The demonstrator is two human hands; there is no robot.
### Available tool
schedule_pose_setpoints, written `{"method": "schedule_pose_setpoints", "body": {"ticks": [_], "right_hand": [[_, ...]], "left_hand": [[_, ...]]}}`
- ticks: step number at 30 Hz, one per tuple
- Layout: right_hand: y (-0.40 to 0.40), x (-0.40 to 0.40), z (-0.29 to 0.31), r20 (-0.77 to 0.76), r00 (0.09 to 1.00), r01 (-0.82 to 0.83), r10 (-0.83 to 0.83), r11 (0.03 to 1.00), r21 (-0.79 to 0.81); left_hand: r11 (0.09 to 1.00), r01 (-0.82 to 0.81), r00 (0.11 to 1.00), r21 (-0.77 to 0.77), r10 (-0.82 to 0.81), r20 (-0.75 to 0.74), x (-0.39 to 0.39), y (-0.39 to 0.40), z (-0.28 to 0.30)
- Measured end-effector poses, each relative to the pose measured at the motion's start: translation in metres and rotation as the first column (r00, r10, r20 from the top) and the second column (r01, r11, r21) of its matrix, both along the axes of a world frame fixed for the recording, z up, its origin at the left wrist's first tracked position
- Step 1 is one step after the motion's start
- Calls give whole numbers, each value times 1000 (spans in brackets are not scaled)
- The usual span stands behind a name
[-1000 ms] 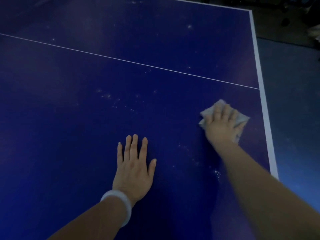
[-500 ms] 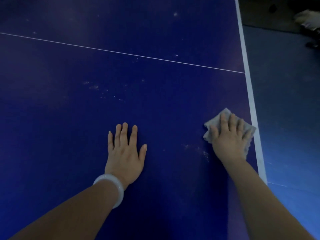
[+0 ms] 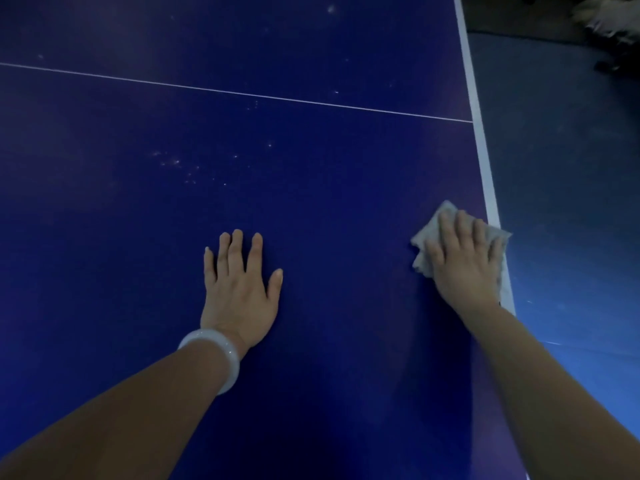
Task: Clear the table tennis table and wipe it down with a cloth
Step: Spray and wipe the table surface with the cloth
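The right hand (image 3: 464, 268) lies palm down on a pale grey cloth (image 3: 424, 242), its fingers (image 3: 462, 225) straight and slightly spread, pressing the cloth flat against the desk (image 3: 329, 209) rather than curling round it. The cloth is crumpled and folded; its edges show beyond the fingertips and to the left of the thumb, and its right corner overlaps the white border stripe (image 3: 483, 157) at the right edge of the desk. The right forearm runs back toward the lower right corner of the view.

The left hand (image 3: 240, 292) rests flat and relaxed on the bare blue surface, well apart from the cloth, fingers extended and thumb angled out to the right; it holds nothing. A pale, translucent bangle (image 3: 221, 355) encircles the left wrist.

Beyond the left hand, a scatter of small whitish specks (image 3: 176, 164) marks the surface. Farther away, a thin white line (image 3: 242, 93) crosses the desk from the left side to the border stripe. A few isolated pale spots (image 3: 331, 9) appear past that line.

To the right of the desk lies a blue-grey floor (image 3: 568, 188). At the upper right corner, dim objects (image 3: 604, 19) stand on the floor, too dark and blurred to identify.
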State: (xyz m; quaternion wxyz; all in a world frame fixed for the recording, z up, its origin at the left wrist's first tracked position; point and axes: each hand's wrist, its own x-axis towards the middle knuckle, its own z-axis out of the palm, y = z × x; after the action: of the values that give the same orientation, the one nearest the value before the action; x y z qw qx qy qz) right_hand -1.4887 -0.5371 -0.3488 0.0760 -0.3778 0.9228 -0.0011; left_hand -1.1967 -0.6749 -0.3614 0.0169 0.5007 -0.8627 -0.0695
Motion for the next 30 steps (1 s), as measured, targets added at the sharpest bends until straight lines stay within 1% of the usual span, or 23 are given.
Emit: {"method": "schedule_pose_setpoints", "body": {"ticks": [2,3,5,6,8,10,11,12,13,14,15,16,17,18,19,20,22,24,25,26,27,29,30], "right_hand": [[-15,10,5,66,994,92,-90,995,-33],[-21,24,6,64,996,64,-61,997,-33],[-23,69,2,-9,987,-158,158,987,-36],[-17,96,-3,-47,952,-305,304,952,-34],[12,136,-13,-74,834,-551,547,832,-58],[33,131,-16,-54,751,-660,658,747,-83],[37,113,-17,-84,741,-670,666,742,-34],[37,92,-18,-134,755,-644,641,765,32],[34,67,-18,-162,820,-543,549,836,83],[29,43,-16,-144,922,-352,360,933,81],[23,23,-12,-99,986,-135,137,990,32],[16,11,-7,-32,998,52,-53,998,-26],[9,9,-4,17,987,162,-161,985,-58],[2,16,-2,29,980,197,-196,978,-68],[-5,30,-3,7,984,177,-177,982,-66],[-10,49,-5,-36,995,92,-95,994,-67],[-11,100,-10,-81,978,-200,193,975,-93],[0,134,-16,-82,865,-502,496,860,-89],[5,132,-16,-67,823,-567,563,820,-74],[9,119,-15,-76,818,-575,570,816,-61],[13,101,-16,-114,853,-517,510,855,-42],[22,61,-15,-116,968,-225,221,974,-22],[26,46,-12,-68,997,-42,40,999,-26]], "left_hand": [[1000,-1,1000,-8,1,8,0,0,-1],[1000,-1,1000,-14,1,14,0,0,-1],[1000,-2,1000,-24,2,16,0,0,-1],[1000,-2,1000,-26,3,13,1,0,-1],[1000,-2,1000,-25,2,9,1,0,-1],[1000,3,1000,-21,-2,9,0,0,-1],[1000,4,1000,-19,-4,10,0,0,-1],[1000,4,1000,-16,-4,9,0,0,0],[1000,4,1000,-13,-4,5,0,1,0],[1000,2,1000,-12,-2,1,0,1,0],[1000,0,1000,-11,0,-1,0,1,1],[1000,-1,1000,-11,1,1,0,1,1],[1000,0,1000,-13,1,7,0,1,0],[1000,1,1000,-14,-1,14,0,1,0],[1000,2,1000,-13,-2,21,0,0,0],[1000,3,1000,-10,-3,26,0,0,0],[1000,4,999,-9,-4,35,0,0,0],[1000,9,999,-16,-8,39,1,0,0],[1000,9,999,-15,-8,39,1,-1,-1],[1000,7,999,-11,-6,37,1,-1,-2],[1000,5,999,-5,-5,34,1,-1,-2],[1000,7,999,1,-7,34,1,-1,-3],[1000,9,999,3,-9,38,1,-1,-2]]}}
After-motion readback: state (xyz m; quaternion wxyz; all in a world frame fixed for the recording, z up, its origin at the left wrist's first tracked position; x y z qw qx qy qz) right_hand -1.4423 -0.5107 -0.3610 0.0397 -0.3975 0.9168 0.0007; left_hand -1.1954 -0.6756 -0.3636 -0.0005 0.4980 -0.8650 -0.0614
